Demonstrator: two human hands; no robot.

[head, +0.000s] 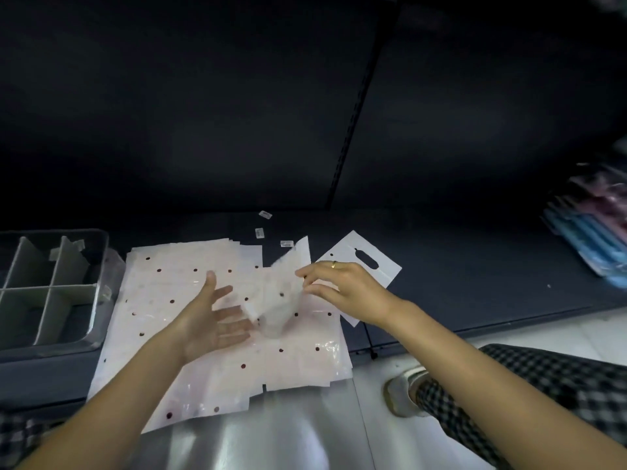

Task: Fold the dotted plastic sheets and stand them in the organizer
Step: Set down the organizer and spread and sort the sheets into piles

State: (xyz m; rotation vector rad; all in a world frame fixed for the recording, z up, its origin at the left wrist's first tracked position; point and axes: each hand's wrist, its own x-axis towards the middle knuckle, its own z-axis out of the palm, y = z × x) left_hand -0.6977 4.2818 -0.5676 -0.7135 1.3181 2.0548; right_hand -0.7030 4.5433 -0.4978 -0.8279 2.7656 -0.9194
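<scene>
A stack of pale pink dotted plastic sheets (176,300) lies on the dark shelf, its near part hanging over the shelf edge. A single sheet (281,300) is lifted above the stack, blurred and partly bent. My right hand (342,286) pinches its upper right edge. My left hand (210,320) is spread palm-up, fingers straight, just left of and under the lifted sheet. The grey organizer (98,290) with cardboard dividers stands at the left, touching the stack; no sheets show in its compartments.
A white bag with a die-cut handle (363,262) lies right of the stack. Small labels (265,214) are scattered behind. Blue and pink packaged goods (590,232) sit at far right. My checked trouser leg and shoe (403,391) are on the floor below.
</scene>
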